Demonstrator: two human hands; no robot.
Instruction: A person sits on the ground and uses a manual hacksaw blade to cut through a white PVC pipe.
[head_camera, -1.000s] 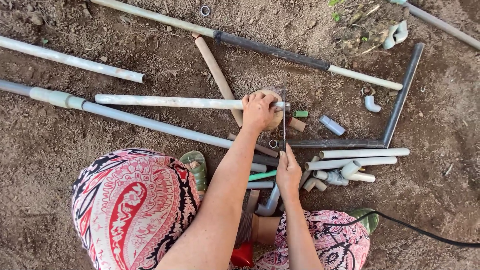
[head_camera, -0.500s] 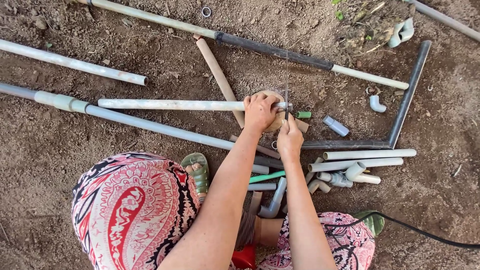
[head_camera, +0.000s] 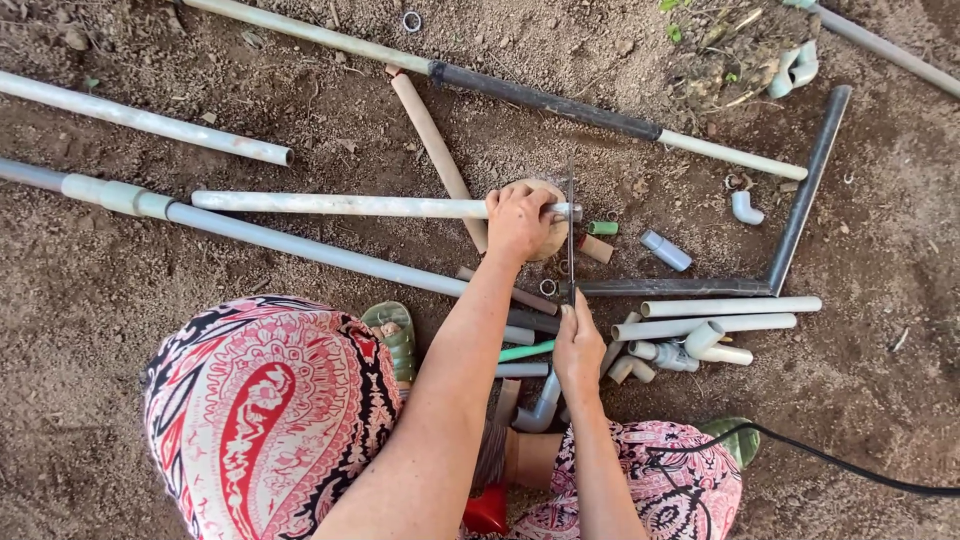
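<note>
Dirt ground (head_camera: 200, 420) — white pipe (head_camera: 340, 205) lies left-right, blade (head_camera: 570, 235) crosswise.

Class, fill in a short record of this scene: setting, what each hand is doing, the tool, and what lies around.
Setting: bare dirt ground, seen from above
Left hand: clasps a white pipe near its end, over a round wooden block
Right hand: grip on the handle end of a thin saw blade laid across that pipe
Around: long grey pipe, black pipes, short pipe offcuts, elbow fitting, black cable
</note>
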